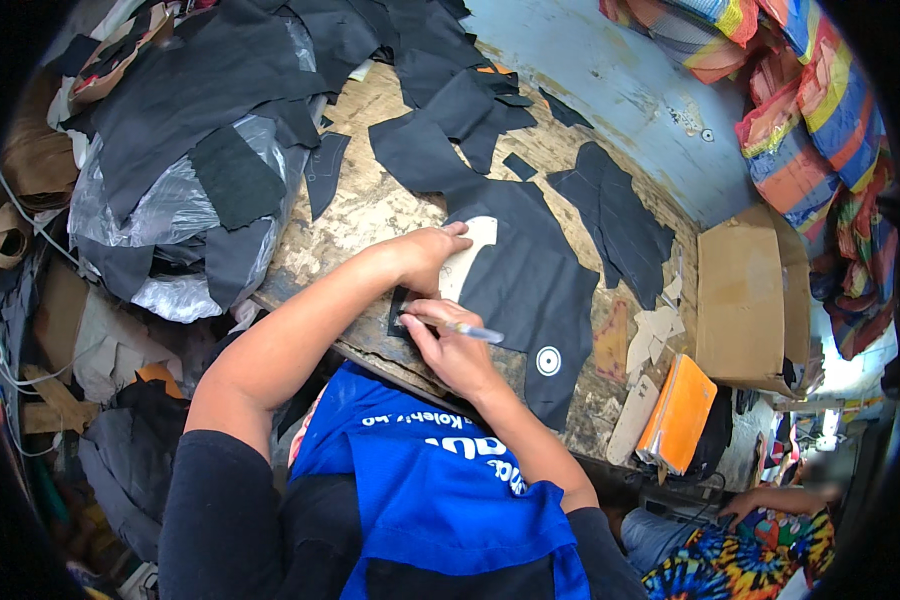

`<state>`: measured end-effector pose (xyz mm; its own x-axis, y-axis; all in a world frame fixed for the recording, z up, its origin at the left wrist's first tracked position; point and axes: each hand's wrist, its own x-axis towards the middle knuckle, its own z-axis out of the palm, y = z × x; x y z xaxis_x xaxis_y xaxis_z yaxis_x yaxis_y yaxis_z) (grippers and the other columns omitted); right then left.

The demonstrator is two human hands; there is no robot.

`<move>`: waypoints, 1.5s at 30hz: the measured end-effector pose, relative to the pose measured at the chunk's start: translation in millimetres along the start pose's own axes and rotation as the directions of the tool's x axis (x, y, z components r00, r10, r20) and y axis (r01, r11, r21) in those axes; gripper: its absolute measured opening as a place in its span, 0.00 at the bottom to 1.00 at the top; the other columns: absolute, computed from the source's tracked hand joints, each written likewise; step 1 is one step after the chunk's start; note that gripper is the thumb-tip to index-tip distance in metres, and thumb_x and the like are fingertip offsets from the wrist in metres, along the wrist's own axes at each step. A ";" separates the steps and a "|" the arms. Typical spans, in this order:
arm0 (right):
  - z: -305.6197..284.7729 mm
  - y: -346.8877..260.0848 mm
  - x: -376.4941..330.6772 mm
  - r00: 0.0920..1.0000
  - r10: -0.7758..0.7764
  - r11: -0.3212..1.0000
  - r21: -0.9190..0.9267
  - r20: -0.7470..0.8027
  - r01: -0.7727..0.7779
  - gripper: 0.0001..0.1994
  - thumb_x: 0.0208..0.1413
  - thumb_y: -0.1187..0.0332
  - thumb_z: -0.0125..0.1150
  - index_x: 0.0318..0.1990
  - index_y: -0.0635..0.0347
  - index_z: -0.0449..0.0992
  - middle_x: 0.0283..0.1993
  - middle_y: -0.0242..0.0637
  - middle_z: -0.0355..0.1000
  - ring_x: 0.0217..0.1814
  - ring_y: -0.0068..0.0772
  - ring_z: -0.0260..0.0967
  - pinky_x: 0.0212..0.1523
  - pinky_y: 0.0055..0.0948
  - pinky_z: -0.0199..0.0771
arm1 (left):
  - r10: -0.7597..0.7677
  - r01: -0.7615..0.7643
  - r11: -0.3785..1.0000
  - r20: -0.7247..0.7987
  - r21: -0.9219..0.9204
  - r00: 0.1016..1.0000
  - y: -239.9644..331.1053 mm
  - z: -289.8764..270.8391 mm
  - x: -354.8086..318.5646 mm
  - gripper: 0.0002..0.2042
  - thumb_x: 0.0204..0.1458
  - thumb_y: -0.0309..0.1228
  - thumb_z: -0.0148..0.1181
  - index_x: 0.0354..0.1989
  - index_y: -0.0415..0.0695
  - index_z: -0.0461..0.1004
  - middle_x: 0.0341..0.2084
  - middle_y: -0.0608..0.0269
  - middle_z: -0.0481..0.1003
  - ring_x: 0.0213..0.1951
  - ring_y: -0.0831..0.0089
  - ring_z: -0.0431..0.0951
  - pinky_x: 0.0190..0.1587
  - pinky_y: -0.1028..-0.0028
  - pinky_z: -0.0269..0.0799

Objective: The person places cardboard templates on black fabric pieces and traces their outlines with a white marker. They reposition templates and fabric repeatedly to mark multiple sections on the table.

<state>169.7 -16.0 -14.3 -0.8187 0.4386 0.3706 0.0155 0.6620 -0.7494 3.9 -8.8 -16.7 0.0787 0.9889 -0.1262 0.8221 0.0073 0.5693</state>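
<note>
A cream curved template point(480, 242) lies on black sheet material point(530, 250) on the worn wooden table point(365, 215). My left hand point(425, 258) rests on its left side, fingers apart, pressing down. Closer to the table's front edge, my right hand point(455, 358) grips a pen point(470, 330) with a clear, bluish barrel. Its tip points left, towards a small dark piece point(398, 315) below my left hand; whether it touches is too small to tell. A white disc with black rings point(548, 361) sits on the black material to the right.
Black offcuts point(615, 215) are spread across the table. At left, a large heap of black material point(210, 90) lies over plastic wrapping point(160, 210). An orange block-shaped item point(677, 414) and a cardboard box point(740, 300) stand at right. Another person point(750, 540) is at lower right.
</note>
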 end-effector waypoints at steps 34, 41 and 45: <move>-7.7 62.9 40.7 0.971 0.101 0.992 0.092 -0.215 -0.083 0.04 0.48 0.75 0.60 0.26 0.66 0.74 0.25 0.38 0.73 0.26 0.28 0.71 0.29 0.25 0.69 | -0.495 0.305 0.865 -0.775 -0.398 0.393 -9.1 41.7 -70.0 0.18 0.43 0.39 0.66 0.36 0.38 0.75 0.27 0.48 0.76 0.32 0.52 0.75 0.37 0.61 0.69; -7.5 61.4 39.0 0.955 0.156 0.986 0.097 -0.250 -0.136 0.03 0.49 0.76 0.59 0.26 0.67 0.74 0.27 0.38 0.74 0.26 0.26 0.71 0.29 0.24 0.70 | -0.503 0.316 0.861 -0.764 -0.399 0.404 -9.1 40.4 -69.7 0.18 0.42 0.40 0.66 0.36 0.38 0.75 0.27 0.48 0.76 0.31 0.53 0.76 0.36 0.61 0.69; -6.0 64.4 38.3 0.964 0.045 0.999 0.008 -0.261 -0.045 0.04 0.50 0.76 0.58 0.27 0.67 0.74 0.27 0.40 0.74 0.27 0.28 0.72 0.29 0.24 0.70 | -0.508 0.316 0.858 -0.764 -0.405 0.398 -8.3 40.4 -70.4 0.18 0.42 0.39 0.67 0.36 0.38 0.75 0.27 0.49 0.76 0.31 0.54 0.76 0.36 0.62 0.69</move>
<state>142.8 47.2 -45.0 -0.6386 0.6119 0.4667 0.0473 0.6365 -0.7698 14.3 -84.5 -45.4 -0.8170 0.5032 0.2815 0.5014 0.3791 0.7777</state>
